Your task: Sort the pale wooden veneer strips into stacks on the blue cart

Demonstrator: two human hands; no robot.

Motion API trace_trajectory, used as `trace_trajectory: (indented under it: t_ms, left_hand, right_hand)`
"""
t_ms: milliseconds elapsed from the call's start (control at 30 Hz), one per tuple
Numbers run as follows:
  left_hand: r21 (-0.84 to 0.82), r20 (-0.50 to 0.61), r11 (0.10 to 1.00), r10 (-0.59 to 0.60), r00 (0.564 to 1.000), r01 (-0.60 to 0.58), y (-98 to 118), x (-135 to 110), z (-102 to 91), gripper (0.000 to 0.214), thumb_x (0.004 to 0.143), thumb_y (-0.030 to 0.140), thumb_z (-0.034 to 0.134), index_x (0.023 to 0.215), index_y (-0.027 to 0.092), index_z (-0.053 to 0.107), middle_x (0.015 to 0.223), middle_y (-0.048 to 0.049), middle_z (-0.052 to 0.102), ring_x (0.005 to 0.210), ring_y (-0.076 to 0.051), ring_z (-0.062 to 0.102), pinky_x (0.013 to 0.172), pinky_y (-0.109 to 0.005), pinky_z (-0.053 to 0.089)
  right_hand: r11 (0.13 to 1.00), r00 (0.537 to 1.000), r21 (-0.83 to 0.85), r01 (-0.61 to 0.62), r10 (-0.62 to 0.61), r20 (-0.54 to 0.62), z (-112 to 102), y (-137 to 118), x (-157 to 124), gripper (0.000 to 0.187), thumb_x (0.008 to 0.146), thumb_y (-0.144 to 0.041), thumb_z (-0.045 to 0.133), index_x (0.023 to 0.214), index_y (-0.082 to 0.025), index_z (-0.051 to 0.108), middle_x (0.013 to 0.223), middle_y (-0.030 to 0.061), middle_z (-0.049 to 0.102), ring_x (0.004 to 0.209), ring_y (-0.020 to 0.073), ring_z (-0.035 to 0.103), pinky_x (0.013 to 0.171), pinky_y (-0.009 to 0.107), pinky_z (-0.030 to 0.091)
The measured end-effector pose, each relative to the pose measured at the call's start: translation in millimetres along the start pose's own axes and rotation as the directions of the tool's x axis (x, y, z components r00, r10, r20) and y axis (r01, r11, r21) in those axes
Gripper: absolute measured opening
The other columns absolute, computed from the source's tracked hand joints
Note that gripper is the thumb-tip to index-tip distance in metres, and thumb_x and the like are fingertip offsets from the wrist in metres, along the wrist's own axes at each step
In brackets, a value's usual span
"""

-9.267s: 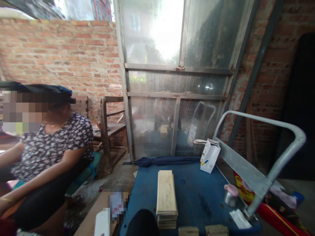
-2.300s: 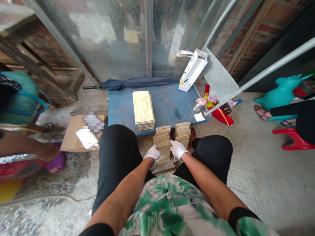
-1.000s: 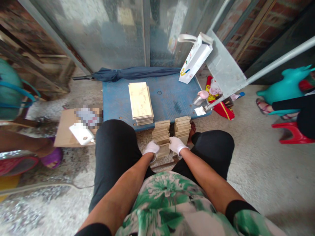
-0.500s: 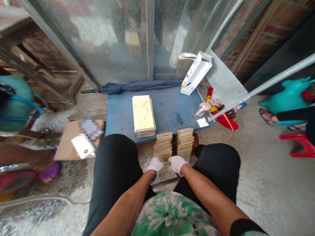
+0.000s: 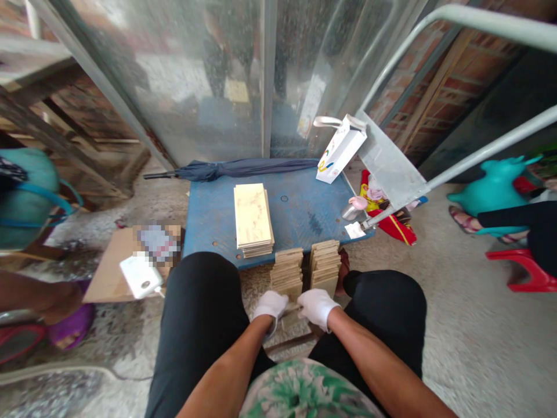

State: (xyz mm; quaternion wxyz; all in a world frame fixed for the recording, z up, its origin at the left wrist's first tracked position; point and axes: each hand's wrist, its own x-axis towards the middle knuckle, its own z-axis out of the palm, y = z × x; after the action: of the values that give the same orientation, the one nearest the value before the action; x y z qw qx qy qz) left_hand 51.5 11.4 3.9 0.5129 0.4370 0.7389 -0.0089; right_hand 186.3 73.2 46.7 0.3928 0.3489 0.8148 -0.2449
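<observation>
Both my hands wear white gloves and meet between my knees, just in front of two upright stacks of pale wooden pieces. My left hand (image 5: 270,306) is curled below the left stack (image 5: 286,271). My right hand (image 5: 318,305) is curled beside it, below the right stack (image 5: 325,264). A thin wooden piece (image 5: 290,306) shows between the two gloves, gripped from both sides. A flat pile of long light boards (image 5: 253,219) lies on the blue cart platform (image 5: 304,209) just beyond.
A folded dark umbrella (image 5: 243,169) and a white paper bag (image 5: 340,149) sit at the platform's far edge, with a small metal cup (image 5: 353,208) at its right. Cardboard with a white device (image 5: 139,276) lies left. Other people sit on both sides; a red stool (image 5: 528,268) stands right.
The view dropped from the glass panel to my lap. My gloved hands slid from the front of the left upright stack back toward me, holding a thin piece between them.
</observation>
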Motion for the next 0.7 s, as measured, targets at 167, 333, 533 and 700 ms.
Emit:
trace_trajectory:
  t_ms: [167,333,533,700]
  left_hand:
    - [-0.2,-0.008,0.976,0.083,0.997,-0.083,10.2,-12.4,-21.6,0.045,0.093,0.05,0.049,0.095,0.012,0.073,0.111,-0.0168,0.073,0.115,-0.029,0.064,0.104,-0.043,0.043]
    - [-0.504,-0.009,0.788,0.404,0.915,-0.353,23.3,-48.7,-53.5,0.069,0.087,0.069,0.042,0.123,0.016,0.069,0.129,-0.0092,0.068,0.12,-0.026,0.061,0.103,-0.032,0.044]
    - [-0.792,0.04,0.455,0.704,0.709,-0.408,37.3,-96.0,-94.6,0.079,0.071,0.064,0.071,0.13,0.013,0.063,0.119,-0.0129,0.071,0.114,-0.032,0.062,0.104,-0.044,0.043]
    - [-0.783,0.063,0.418,0.791,0.609,-0.462,30.9,-97.9,-120.4,0.072,0.066,0.056,0.08,0.122,0.012,0.067,0.117,-0.0127,0.072,0.116,-0.034,0.06,0.106,-0.046,0.041]
  right_hand:
    - [0.999,0.989,0.03,0.037,-0.033,-0.141,-20.0,8.6,-34.6,0.032,0.085,-0.048,0.064,0.102,-0.023,0.075,0.1,0.0096,0.076,0.098,0.0258,0.071,0.076,0.028,0.048]
    - [0.976,0.947,0.167,0.139,-0.081,-0.311,-59.7,30.3,-71.1,0.032,0.083,-0.049,0.067,0.083,-0.017,0.072,0.082,0.0073,0.074,0.075,0.0204,0.069,0.061,0.025,0.04]
    - [0.875,0.932,0.425,0.232,-0.075,-0.354,-129.5,44.6,-111.6,0.04,0.076,-0.051,0.072,0.066,-0.016,0.056,0.057,-0.0048,0.051,0.044,0.0069,0.045,0.042,0.019,0.027]
    - [0.704,0.901,0.602,0.377,-0.127,-0.415,-178.9,38.8,-138.1,0.04,0.071,-0.048,0.075,0.066,-0.016,0.052,0.056,-0.0093,0.04,0.042,0.0037,0.033,0.036,0.017,0.024]
